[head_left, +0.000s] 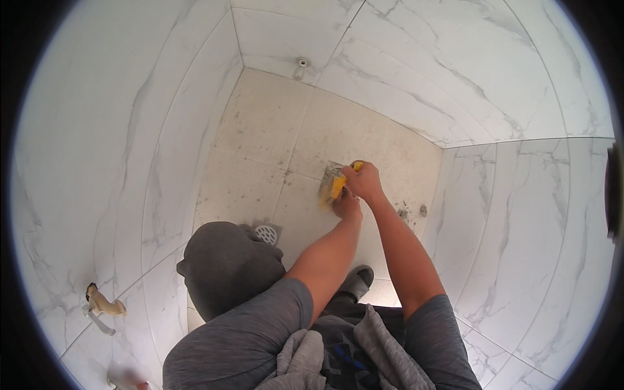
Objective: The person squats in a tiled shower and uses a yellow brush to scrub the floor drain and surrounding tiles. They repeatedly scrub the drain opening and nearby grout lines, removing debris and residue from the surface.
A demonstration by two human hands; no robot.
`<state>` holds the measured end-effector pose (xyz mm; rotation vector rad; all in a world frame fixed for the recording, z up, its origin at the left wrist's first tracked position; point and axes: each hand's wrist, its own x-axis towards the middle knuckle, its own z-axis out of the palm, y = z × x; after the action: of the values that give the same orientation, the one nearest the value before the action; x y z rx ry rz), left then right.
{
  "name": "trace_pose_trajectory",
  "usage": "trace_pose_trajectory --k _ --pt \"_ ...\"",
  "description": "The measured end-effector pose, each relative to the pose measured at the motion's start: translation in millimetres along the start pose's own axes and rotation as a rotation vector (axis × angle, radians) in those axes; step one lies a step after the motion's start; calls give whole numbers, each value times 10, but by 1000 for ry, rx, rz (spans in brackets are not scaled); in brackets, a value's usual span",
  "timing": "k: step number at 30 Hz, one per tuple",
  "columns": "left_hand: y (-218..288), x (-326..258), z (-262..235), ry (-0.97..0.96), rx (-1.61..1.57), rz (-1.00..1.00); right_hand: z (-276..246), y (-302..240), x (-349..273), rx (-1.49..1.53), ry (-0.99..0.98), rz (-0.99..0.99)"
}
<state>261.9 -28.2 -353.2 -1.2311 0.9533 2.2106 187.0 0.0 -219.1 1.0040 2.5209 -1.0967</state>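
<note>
Scraper (pixel 337 186), yellow handle, grey blade: 1 item, held low against the beige floor tile (pixel 260 130).

My right hand (pixel 364 180) is closed around the handle's top end; my left hand (pixel 346 204) sits just under it, fingers curled at the handle, though how firmly I cannot tell. The blade lies on the dusty tile. Round floor drain (pixel 266 233) nearby: 1, grate in place, contents not visible. Marble-look wall tiles (pixel 468 71) surround.

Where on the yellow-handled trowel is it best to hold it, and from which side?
Probably the yellow handle, taken from above on the person's near side. It rises off the grey blade, which lies flat on the floor tile. The right hand grips it there already, with the left hand just below.
</note>
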Motion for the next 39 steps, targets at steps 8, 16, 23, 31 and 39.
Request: trace_pose_trajectory --k 8,16,23,31,39 --pt "40 135 -24 10 -125 -160 -275 -126 -373 393 339 -296" --pt "60 105 -38 -69 -101 -146 -174 46 -357 278 9 -11" --pt "141 -34 -85 -45 -1 -203 -83 33 -348 432 375 -162" --pt "40 137 -204 -234 161 -36 45 166 -443 296 199 -119" --pt "44 137 -240 -272 285 49 91 231 -444 229 316 -281"
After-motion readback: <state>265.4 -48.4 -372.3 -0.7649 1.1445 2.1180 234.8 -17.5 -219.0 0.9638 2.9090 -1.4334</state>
